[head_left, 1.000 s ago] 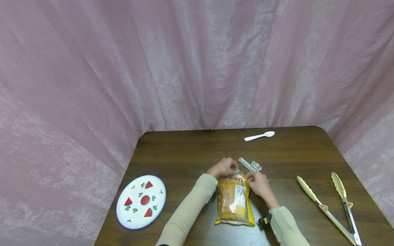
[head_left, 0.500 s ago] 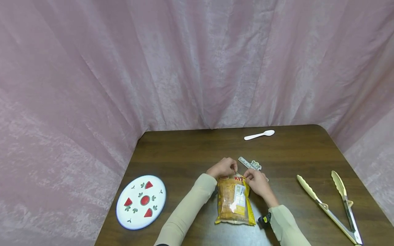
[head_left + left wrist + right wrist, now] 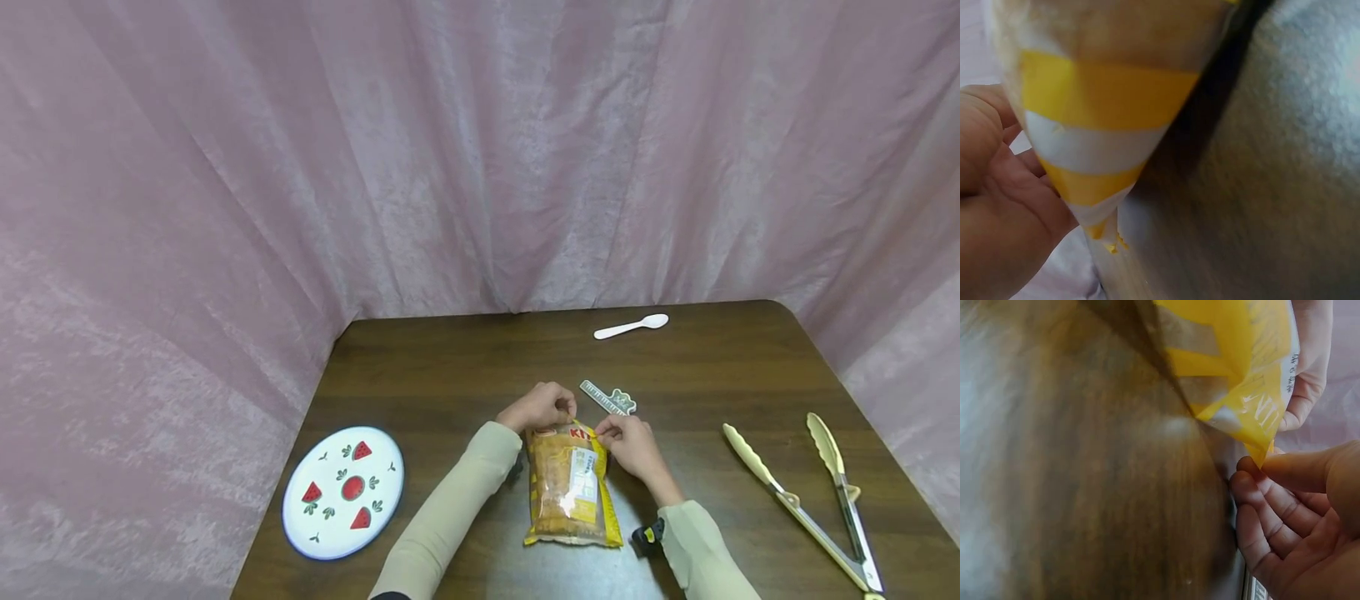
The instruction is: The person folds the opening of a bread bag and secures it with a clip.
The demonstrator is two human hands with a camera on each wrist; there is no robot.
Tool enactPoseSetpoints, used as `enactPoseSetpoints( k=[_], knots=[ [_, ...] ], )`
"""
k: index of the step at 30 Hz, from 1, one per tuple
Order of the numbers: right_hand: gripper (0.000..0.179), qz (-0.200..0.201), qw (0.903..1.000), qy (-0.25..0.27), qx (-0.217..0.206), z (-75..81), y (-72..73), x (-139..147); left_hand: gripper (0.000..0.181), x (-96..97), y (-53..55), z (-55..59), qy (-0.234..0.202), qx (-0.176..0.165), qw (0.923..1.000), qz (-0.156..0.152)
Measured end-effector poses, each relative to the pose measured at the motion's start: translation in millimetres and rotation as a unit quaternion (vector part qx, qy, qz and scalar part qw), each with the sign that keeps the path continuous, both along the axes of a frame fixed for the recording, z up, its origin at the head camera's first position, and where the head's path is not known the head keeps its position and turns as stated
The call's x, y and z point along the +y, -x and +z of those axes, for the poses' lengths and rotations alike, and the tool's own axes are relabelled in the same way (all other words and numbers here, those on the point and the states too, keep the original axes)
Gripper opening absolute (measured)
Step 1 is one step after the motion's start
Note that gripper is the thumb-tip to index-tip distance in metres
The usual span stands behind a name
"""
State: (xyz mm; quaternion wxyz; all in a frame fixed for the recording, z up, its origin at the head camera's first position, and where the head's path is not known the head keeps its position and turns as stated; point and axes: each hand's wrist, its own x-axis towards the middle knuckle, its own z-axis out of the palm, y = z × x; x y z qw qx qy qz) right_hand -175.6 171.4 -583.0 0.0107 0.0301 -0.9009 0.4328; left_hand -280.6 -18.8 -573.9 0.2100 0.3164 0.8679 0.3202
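Note:
A yellow and clear bag of bread (image 3: 557,492) lies on the table in the head view, its top end pointing away from me. My left hand (image 3: 540,407) pinches the top edge of the bag near its middle. At the upper right corner, my right hand (image 3: 633,447) pinches the yellow film between thumb and index finger. The right wrist view shows that pinch at the pointed corner of the bag (image 3: 1235,356). In the left wrist view, the striped side of the bag (image 3: 1104,150) hides most of the left fingertips.
Just beyond the hands lies a ruler-patterned clip (image 3: 609,398) with a decorative end. A white spoon (image 3: 632,327) is near the far edge. The watermelon-patterned plate (image 3: 393,492) sits left, and spread tongs (image 3: 806,517) lie right. A pink curtain (image 3: 480,167) hangs behind the table.
My left hand has shifted slightly left, away from the right hand, still gripping the bag's top edge. The right hand has barely moved, and the bag stays in place.

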Motion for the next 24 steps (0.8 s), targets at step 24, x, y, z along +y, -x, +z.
enactPoseSetpoints(
  k=[24],
  knots=[
    [0.004, -0.055, 0.9979, -0.001, -0.035, -1.4, 3.1, -12.6, 0.017, -7.3, -2.2, -7.4, -0.018, -0.010, 0.9987, 0.046]
  ],
)
